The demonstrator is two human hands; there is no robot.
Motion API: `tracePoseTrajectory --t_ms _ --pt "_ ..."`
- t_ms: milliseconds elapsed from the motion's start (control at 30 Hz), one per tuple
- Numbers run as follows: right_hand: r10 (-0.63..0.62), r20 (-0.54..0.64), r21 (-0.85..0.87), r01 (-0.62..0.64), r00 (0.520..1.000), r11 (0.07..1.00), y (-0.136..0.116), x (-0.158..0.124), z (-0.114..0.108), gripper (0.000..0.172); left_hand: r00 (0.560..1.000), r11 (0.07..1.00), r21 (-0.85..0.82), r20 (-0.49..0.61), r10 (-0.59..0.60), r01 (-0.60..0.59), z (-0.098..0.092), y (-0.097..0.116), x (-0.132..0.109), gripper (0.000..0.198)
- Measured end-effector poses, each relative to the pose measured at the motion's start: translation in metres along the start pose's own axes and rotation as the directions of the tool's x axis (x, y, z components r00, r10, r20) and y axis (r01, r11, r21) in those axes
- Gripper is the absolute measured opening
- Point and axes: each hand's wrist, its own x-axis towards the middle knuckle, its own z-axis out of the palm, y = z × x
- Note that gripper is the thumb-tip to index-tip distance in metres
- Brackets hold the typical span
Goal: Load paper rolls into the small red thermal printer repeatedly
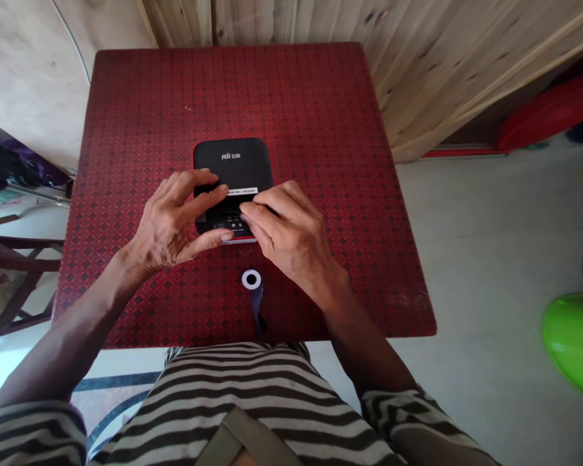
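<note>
Black rounded plastic box [233,162] lies at centre of the red patterned surface [320,116]. Left hand [170,226] spread, fingertips touching the box's left side. Right hand [291,236] fingers together, tips at its white label strip [243,191]; whether it grips the strip cannot be told.

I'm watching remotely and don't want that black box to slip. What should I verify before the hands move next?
1. Black device flat on the red table: ok.
2. Left hand resting on its left side, fingers spread: ok.
3. Right hand fingertips at the white strip: ok.
4. Right grip closed on anything: cannot tell.
5. White ring apart from both hands: ok.
</note>
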Motion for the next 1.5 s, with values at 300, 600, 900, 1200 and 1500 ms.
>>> tracePoseTrajectory --t_ms 300,600,900,1200,1500 --pt "0.015 -0.027 0.077 -0.013 1.000 0.997 0.000 -0.002 -0.001 0.017 0.985 0.974 0.161 -0.042 0.169 -0.160 0.010 -0.004 -0.008 0.084" --pt "0.535 -0.245 0.419 -0.409 0.808 0.811 0.027 -0.030 0.018 0.028 0.966 0.995 0.088 -0.257 -0.019 0.043 0.016 0.016 -0.038 0.070" --pt "0.521 -0.072 0.466 -0.433 0.850 0.772 0.040 -0.042 0.072 0.042 0.940 0.994 0.104 -0.341 0.001 0.037 0.037 0.008 -0.053 0.062" --pt "0.502 -0.085 0.448 -0.417 0.861 0.791 0.039 -0.042 0.070 0.043 0.943 0.996 0.079 -0.332 -0.010 0.038 0.035 0.008 -0.052 0.064" --pt "0.440 -0.117 0.423 -0.356 0.890 0.833 0.039 -0.043 0.069 0.036 0.930 0.998 0.026 -0.365 -0.038 0.051 0.038 0.005 -0.051 0.057"
